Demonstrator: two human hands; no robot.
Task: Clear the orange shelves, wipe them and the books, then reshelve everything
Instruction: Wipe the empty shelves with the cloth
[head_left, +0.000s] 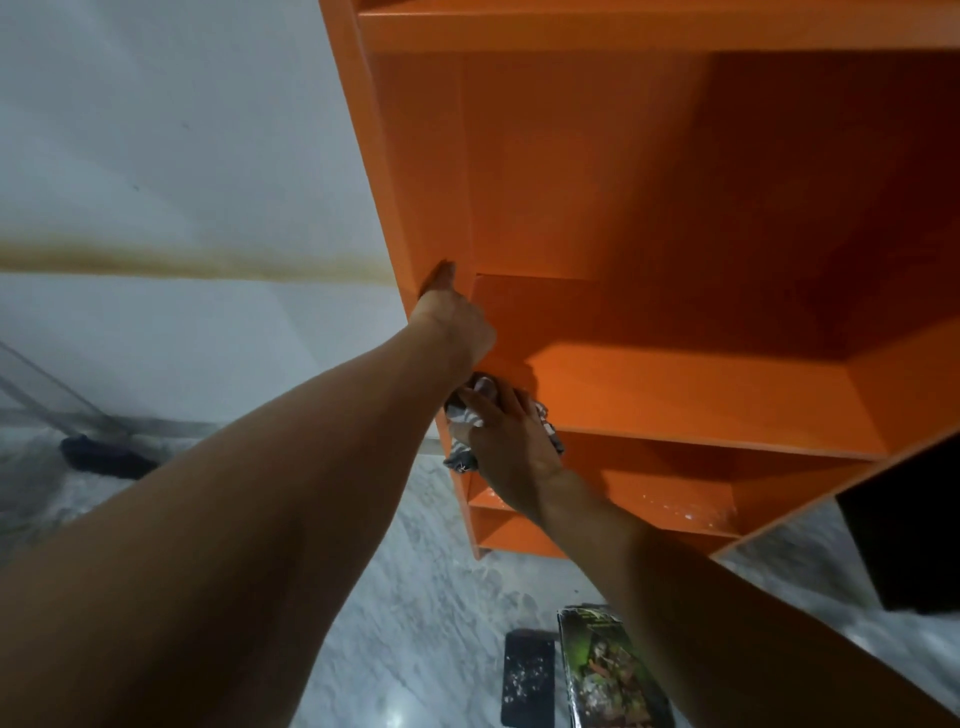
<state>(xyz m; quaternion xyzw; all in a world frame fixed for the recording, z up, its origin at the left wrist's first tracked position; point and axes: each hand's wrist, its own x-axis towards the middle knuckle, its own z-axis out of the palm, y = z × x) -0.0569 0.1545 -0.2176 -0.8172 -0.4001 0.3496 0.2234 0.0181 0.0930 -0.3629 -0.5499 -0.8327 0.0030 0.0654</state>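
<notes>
The orange shelf unit (649, 208) fills the upper right, its compartments bare. My left hand (452, 317) grips the unit's left side panel, thumb on the front edge and fingers curled inside. My right hand (506, 441) holds a grey-and-white striped cloth (462, 415) against the front left corner of the middle shelf board (675, 395). Two books lie on the floor below: a green illustrated one (608, 670) and a dark one (527, 675) beside it.
A white wall (182, 130) with a brownish stain band stands left of the unit. The floor (415, 597) is grey marble. A dark cloth-like object (106, 457) lies by the wall. A black block (904, 545) sits at the right edge.
</notes>
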